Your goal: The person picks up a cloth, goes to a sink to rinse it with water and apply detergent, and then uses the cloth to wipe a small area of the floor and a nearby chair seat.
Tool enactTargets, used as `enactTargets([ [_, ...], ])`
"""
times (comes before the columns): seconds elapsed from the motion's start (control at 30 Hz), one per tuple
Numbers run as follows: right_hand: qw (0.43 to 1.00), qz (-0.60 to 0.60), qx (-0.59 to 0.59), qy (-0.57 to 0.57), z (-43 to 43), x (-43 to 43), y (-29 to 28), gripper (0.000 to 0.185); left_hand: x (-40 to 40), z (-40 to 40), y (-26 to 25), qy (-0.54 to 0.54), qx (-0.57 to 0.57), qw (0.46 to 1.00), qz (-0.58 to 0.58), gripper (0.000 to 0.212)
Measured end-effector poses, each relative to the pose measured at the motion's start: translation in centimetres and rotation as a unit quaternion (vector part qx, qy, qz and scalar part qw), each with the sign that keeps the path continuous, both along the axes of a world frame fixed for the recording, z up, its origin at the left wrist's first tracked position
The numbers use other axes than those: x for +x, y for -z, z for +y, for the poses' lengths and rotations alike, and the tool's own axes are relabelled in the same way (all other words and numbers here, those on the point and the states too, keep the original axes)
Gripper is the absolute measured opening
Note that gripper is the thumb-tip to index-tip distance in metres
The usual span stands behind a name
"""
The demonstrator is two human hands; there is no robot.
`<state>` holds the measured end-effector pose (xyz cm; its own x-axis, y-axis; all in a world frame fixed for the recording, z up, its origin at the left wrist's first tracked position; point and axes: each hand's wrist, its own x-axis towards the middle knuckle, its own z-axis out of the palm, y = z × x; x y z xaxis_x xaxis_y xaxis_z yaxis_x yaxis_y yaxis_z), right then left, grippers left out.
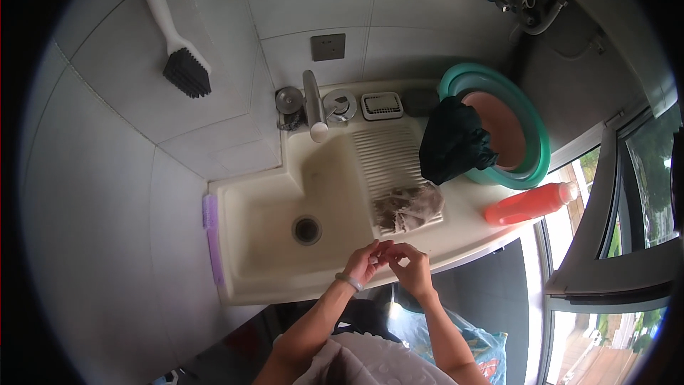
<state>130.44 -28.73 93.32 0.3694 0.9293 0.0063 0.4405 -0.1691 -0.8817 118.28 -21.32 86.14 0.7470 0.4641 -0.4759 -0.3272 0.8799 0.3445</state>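
Note:
My left hand [366, 263], with a pale bangle [350, 281] on its wrist, is over the front rim of a cream laundry sink [256, 278]. My right hand [412, 268] meets it there, fingertips against fingertips. A small pale spot shows at the left fingers; whether something is held between the hands is too small to tell. Just beyond my hands, a crumpled grey-brown cloth [410, 207] lies on the ribbed washboard [387, 152] built into the sink. The basin's drain [306, 230] is to their left.
A faucet [315, 107] rises at the back beside a soap dish [381, 106]. To the right, dark fabric [454, 141] hangs over nested green [541, 144] and pink basins [499, 128], near a red-orange bottle [529, 204]. A purple brush [212, 240] lines the left rim; another brush [187, 72] hangs on the wall.

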Motion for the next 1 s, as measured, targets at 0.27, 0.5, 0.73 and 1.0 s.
enactTargets([
  [0.27, 0.994, -0.026, 0.089, -0.055, 1.4, -3.3, -1.5, 0.017, -4.4, -0.8, -2.3, -0.072, 0.048, 0.996, -0.013, 0.037],
  [0.5, 0.982, 0.019, 0.11, -0.151, 1.5, -10.7, -5.0, 0.017, -13.8, -4.1, -5.6, -0.172, 0.079, 0.981, -0.051, 0.038],
  [0.73, 0.935, 0.068, 0.13, -0.322, -2.7, -23.0, -4.9, 0.017, -27.9, -15.3, -6.1, -0.289, 0.077, 0.954, -0.009, 0.04],
  [1.0, 0.817, 0.071, 0.079, -0.567, -10.4, -38.1, -4.5, 0.02, -43.1, -31.0, -1.1, -0.57, 0.025, 0.82, 0.032, 0.03],
])
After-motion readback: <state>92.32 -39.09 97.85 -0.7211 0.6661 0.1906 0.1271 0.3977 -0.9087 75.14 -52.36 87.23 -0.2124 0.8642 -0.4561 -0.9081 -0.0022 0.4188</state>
